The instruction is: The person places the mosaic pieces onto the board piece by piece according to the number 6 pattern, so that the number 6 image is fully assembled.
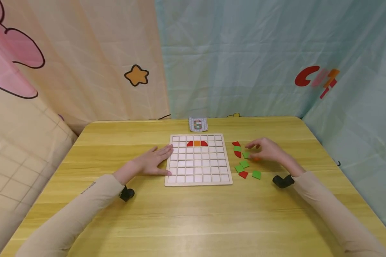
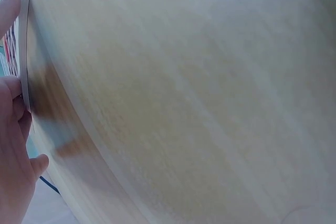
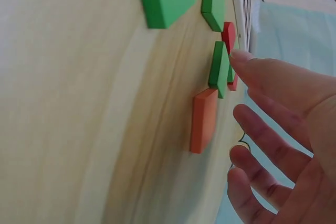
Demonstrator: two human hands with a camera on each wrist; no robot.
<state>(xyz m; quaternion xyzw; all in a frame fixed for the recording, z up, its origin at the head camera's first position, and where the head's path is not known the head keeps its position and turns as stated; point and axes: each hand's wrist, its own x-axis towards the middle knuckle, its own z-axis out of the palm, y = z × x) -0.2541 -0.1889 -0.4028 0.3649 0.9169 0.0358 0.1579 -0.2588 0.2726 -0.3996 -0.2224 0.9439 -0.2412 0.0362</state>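
A square pale wooden grid board (image 1: pixel 198 180) lies on the table. Near its top, an orange tile (image 1: pixel 197 143) sits between two red rounded tiles (image 1: pixel 189 144). My left hand (image 1: pixel 153 161) rests with spread fingers on the board's left edge; the left wrist view shows only part of that hand (image 2: pixel 14 153). To the board's right, my right hand (image 1: pixel 266 150) hovers over loose tiles, its fingers loosely bent. In the right wrist view, no tile shows between thumb and fingers. Close below that hand lie a green tile (image 3: pixel 217 69) and an orange tile (image 3: pixel 204 121).
More loose tiles lie right of the board, among them a green square (image 1: pixel 256 174), a red piece (image 1: pixel 243 174) and another red piece (image 1: pixel 236 144). Behind the board is a small card (image 1: pixel 204 125) with a printed coloured grid pattern. Curtains (image 1: pixel 244 64) hang beyond the table's back edge.
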